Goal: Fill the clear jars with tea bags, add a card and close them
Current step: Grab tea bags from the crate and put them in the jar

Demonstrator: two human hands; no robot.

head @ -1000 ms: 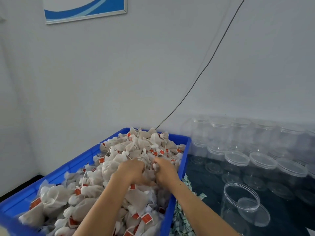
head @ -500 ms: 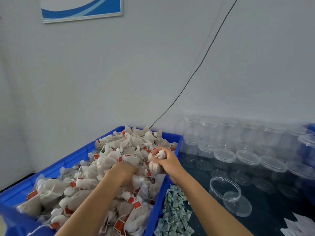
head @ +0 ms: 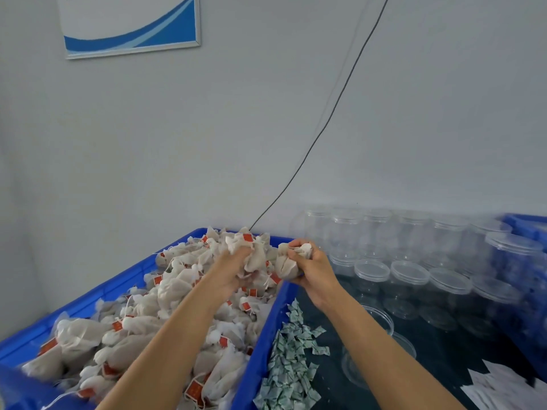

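A pale wall (head: 296,113) fills the upper frame, with a framed blue-and-white poster (head: 130,25) at upper left and a thin dark cable (head: 325,125) slanting down to the crate. The blue crate (head: 260,350) takes the lower left, heaped with white tea bags (head: 148,327) bearing red tags. The dark surface (head: 444,350) spans the lower right. Lidded clear jars (head: 408,273) stand in rows at centre right (some stacked), and an open jar (head: 381,318) sits nearer, partly behind the right forearm. A second blue crate (head: 529,226) shows at the right edge. Small printed packets (head: 293,359) lie piled beside the crate, white cards (head: 503,389) at lower right. The left hand (head: 233,267) clutches bags over the heap; the right hand (head: 310,267) grips a bunch above the crate's right rim.
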